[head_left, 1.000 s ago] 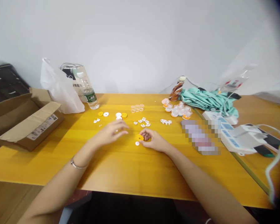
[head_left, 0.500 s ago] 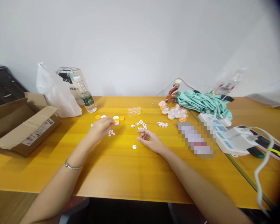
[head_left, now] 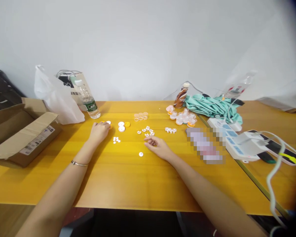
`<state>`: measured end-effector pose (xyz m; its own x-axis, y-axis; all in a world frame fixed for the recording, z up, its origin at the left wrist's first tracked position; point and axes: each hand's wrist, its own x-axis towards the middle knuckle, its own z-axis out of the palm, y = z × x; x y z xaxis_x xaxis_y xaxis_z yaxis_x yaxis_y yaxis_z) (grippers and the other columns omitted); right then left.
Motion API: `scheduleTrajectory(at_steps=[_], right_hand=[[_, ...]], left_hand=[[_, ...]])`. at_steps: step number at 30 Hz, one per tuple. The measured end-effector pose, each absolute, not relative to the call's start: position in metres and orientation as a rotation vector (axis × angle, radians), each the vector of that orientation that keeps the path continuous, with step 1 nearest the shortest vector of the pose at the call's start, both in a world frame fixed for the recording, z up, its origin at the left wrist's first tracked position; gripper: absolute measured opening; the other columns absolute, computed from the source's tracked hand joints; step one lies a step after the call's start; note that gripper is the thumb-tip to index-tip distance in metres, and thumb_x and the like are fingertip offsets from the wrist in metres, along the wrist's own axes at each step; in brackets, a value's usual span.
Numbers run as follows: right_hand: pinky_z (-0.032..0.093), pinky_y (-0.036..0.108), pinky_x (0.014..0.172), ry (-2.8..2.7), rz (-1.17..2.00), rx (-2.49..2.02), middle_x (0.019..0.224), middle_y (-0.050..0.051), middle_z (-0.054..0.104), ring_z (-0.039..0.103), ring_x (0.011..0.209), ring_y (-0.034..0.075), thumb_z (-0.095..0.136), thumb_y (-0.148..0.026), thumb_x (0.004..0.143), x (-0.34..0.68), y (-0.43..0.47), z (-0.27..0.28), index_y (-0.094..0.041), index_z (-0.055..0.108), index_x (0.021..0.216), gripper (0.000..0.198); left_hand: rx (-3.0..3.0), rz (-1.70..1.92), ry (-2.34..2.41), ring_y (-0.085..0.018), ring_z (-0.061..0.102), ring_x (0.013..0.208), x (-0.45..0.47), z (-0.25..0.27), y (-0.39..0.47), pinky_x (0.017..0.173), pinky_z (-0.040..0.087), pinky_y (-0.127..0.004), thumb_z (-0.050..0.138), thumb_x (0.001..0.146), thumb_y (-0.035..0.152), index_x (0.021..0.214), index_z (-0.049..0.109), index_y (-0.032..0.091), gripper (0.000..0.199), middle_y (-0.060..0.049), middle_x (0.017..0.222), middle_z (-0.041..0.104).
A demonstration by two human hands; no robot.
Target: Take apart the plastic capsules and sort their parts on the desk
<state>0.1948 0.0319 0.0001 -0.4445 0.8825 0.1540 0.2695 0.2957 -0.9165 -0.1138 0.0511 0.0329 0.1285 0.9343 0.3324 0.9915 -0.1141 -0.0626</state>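
My left hand [head_left: 99, 132] is over the left group of small round caps. Its fingertips are mostly hidden, and a yellow cap [head_left: 111, 126] shows beside them. Just behind it lies a white cap [head_left: 109, 122]. To the right sit white round caps [head_left: 121, 128] and a yellow cap [head_left: 127, 124]. My right hand [head_left: 158, 147] rests on the table with loosely curled fingers and thumb apart, nothing visible in them. Close to its fingertips are white pronged pieces [head_left: 147, 131]. A white disc with a small knob [head_left: 141, 154] lies to its left. Small white discs [head_left: 116, 139] lie between my hands.
Clear cups [head_left: 140, 116] stand in a row farther back. More white pieces [head_left: 170, 130] and clear-and-orange assemblies [head_left: 184, 117] are at right. A cardboard box [head_left: 27, 135] and water bottle [head_left: 90, 104] stand left; a brown bottle [head_left: 181, 96] and power strip [head_left: 233, 141] are right.
My left hand has moved left, from the middle caps to the left group, uncovering the white caps in the middle. My right hand has stayed in nearly the same place.
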Motion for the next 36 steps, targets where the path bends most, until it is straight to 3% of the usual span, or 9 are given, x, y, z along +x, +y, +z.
scheduleTrajectory(at_steps=[5, 8, 14, 19, 25, 31, 36], right_hand=[[0.038, 0.023, 0.057, -1.838, 1.164, -1.037, 0.07, -0.001, 0.054, 0.045, 0.058, 0.009, 0.055, -0.034, 0.076, 0.194, 0.033, 0.0, -0.016, 0.06, 0.091, 0.025], [0.037, 0.022, 0.055, -1.829, 1.176, -1.035, 0.068, -0.001, 0.053, 0.044, 0.056, 0.008, 0.054, -0.034, 0.076, 0.194, 0.033, 0.003, -0.015, 0.06, 0.09, 0.025], [0.036, 0.022, 0.054, -1.83, 1.166, -1.023, 0.067, -0.002, 0.052, 0.043, 0.055, 0.008, 0.054, -0.035, 0.076, 0.194, 0.033, 0.003, -0.015, 0.06, 0.088, 0.024], [0.037, 0.022, 0.054, -1.844, 1.154, -1.025, 0.067, -0.002, 0.053, 0.044, 0.056, 0.008, 0.054, -0.036, 0.076, 0.194, 0.033, 0.001, -0.016, 0.06, 0.088, 0.024], [0.038, 0.022, 0.056, -1.86, 1.143, -1.078, 0.068, -0.001, 0.054, 0.045, 0.057, 0.009, 0.055, -0.032, 0.075, 0.194, 0.032, 0.005, -0.015, 0.061, 0.087, 0.022], [0.039, 0.022, 0.057, -1.886, 1.132, -1.057, 0.068, -0.001, 0.055, 0.046, 0.058, 0.009, 0.054, -0.033, 0.076, 0.194, 0.032, 0.004, -0.015, 0.061, 0.087, 0.022], [0.039, 0.022, 0.056, -1.893, 1.124, -1.066, 0.067, -0.002, 0.053, 0.045, 0.057, 0.009, 0.054, -0.034, 0.076, 0.194, 0.031, 0.005, -0.015, 0.061, 0.087, 0.023]], left_hand=[[-2.579, -0.726, -1.534, -0.018, 0.058, 0.089, -0.068, 0.039, 0.021, 0.08, 0.042, -0.03, 0.04, 0.09, 0.029, 0.095, 0.063, 0.017, 0.026, -0.008, 0.096, 0.064], [-3.002, -0.629, -1.247, -0.016, 0.058, 0.091, -0.028, 0.038, -0.004, 0.083, 0.044, -0.028, 0.045, 0.089, 0.035, 0.113, 0.056, 0.021, 0.03, -0.006, 0.102, 0.06], [-3.132, -0.679, -1.147, -0.013, 0.058, 0.079, 0.004, 0.015, -0.018, 0.074, 0.048, -0.025, 0.041, 0.09, 0.022, 0.093, 0.062, 0.017, 0.022, -0.006, 0.088, 0.06], [-3.09, -0.765, -1.119, -0.012, 0.058, 0.079, -0.007, 0.016, -0.01, 0.074, 0.047, -0.023, 0.04, 0.089, 0.018, 0.091, 0.062, 0.018, 0.022, -0.005, 0.087, 0.061], [-2.391, -0.978, -1.663, -0.017, 0.057, 0.08, -0.103, 0.054, 0.019, 0.074, 0.045, -0.027, 0.048, 0.084, 0.026, 0.082, 0.063, 0.017, 0.017, -0.006, 0.086, 0.061], [-1.983, -0.452, -2.461, -0.021, 0.06, 0.072, -0.202, 0.048, 0.036, 0.066, 0.044, -0.028, 0.058, 0.067, 0.025, 0.068, 0.064, 0.018, 0.009, -0.003, 0.071, 0.065], [-2.066, -0.443, -2.543, -0.019, 0.061, 0.074, -0.2, 0.034, 0.04, 0.066, 0.045, -0.025, 0.057, 0.066, 0.029, 0.076, 0.064, 0.019, 0.016, -0.002, 0.077, 0.067]])
